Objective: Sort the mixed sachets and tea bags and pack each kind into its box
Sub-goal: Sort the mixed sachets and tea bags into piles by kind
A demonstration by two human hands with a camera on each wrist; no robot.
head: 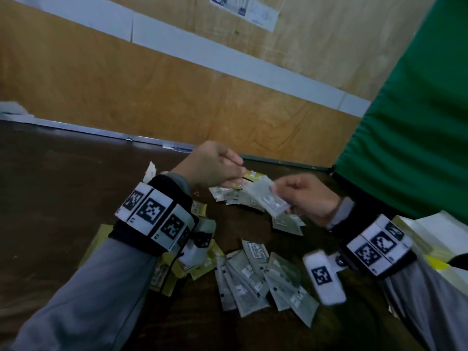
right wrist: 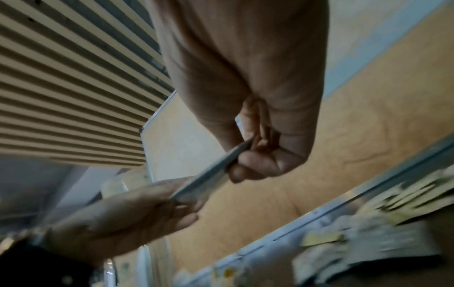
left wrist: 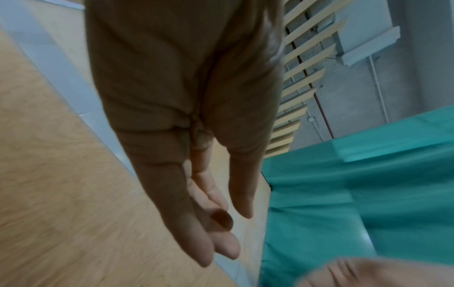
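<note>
Right hand [head: 311, 198] pinches sachets [head: 266, 198] — midair.

The room is dim where I work; my dark table [head: 63, 198] swallows the light. My right hand [head: 311, 198] smears with motion, the sachet [head: 266, 198] it holds blurred pale. Both wrist views are soft and streaked, with straight lines bending at the edges.

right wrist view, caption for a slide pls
Right hand pinches a thin stack of sachets beside the left hand.
</note>
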